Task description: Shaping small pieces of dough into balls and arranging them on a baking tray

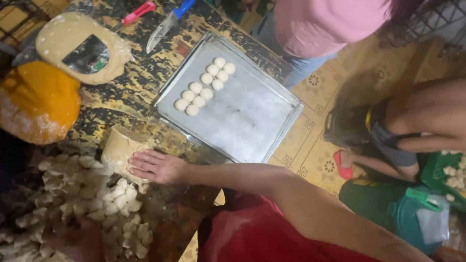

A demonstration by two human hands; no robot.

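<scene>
The right hand [158, 167] reaches in from the lower right across the dark, yellow-flecked, worn worktop [126, 97], palm down, its fingers [141, 165] stretched out side by side and laid flat; this grip pinches nothing, it presses on the near face of a pale beige block of dough [119, 148]. The block sits directly beyond the fingertips, toward the left of the view, so the hand touches it along its right flank. Its long axis looks to run roughly across the line of the forearm, though flour and blur leave the edges uncertain. Just below and left of the block spreads a heap of small, torn, whitish dough pieces [87, 194], touching the block's lower edge. The left hand [73, 240] is only a dim, blurred shape at the bottom left among those pieces, and I cannot tell whether it is spread or closed. The right hand is clearly the nearer to the block. Further up the worktop lies a rectangular grey metal baking tray [242, 121], well apart from the hand, carrying two short rows of round white dough balls [204, 85] in its upper left corner.
</scene>
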